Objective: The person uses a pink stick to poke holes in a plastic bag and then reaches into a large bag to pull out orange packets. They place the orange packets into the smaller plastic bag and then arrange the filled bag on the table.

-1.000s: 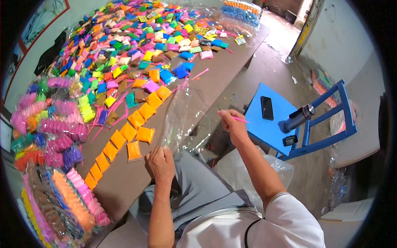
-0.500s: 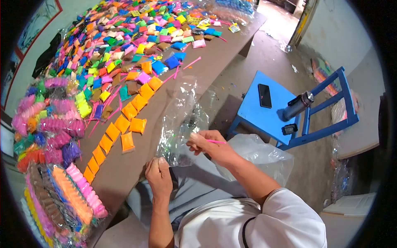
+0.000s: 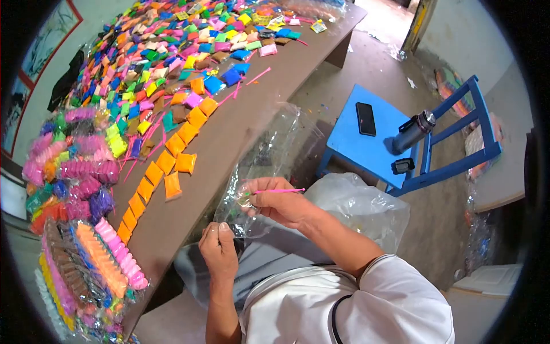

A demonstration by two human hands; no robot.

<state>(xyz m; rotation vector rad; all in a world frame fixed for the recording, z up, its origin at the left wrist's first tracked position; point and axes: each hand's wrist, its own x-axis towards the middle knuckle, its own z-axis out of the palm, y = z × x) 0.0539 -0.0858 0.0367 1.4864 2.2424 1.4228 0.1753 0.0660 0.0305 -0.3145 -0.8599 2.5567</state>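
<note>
A long clear plastic bag (image 3: 260, 155) hangs over my lap beside the table edge. My left hand (image 3: 219, 247) pinches its lower left corner between thumb and fingers. Against the bag's lower part, my right hand (image 3: 276, 202) is closed, with a thin pink stick (image 3: 286, 190) held between its fingers and pointing right. Whether those fingers also grip the plastic is hard to see. On the table, left of the bag, orange packets (image 3: 153, 172) lie in a slanting row, with a couple more beside it.
Many colourful packets (image 3: 172, 51) cover the table (image 3: 189, 215). Bundled packets in clear bags (image 3: 86, 172) line its left side. A blue chair (image 3: 349, 137) at right bears a phone (image 3: 365, 119), a flask (image 3: 413, 132) and a small black object (image 3: 403, 165). Another plastic bag (image 3: 361, 206) lies below it.
My right hand has moved slightly left, down against the bag, and the pink stick shows at greater length. The bag's upper part has swung right. The view has shifted a little.
</note>
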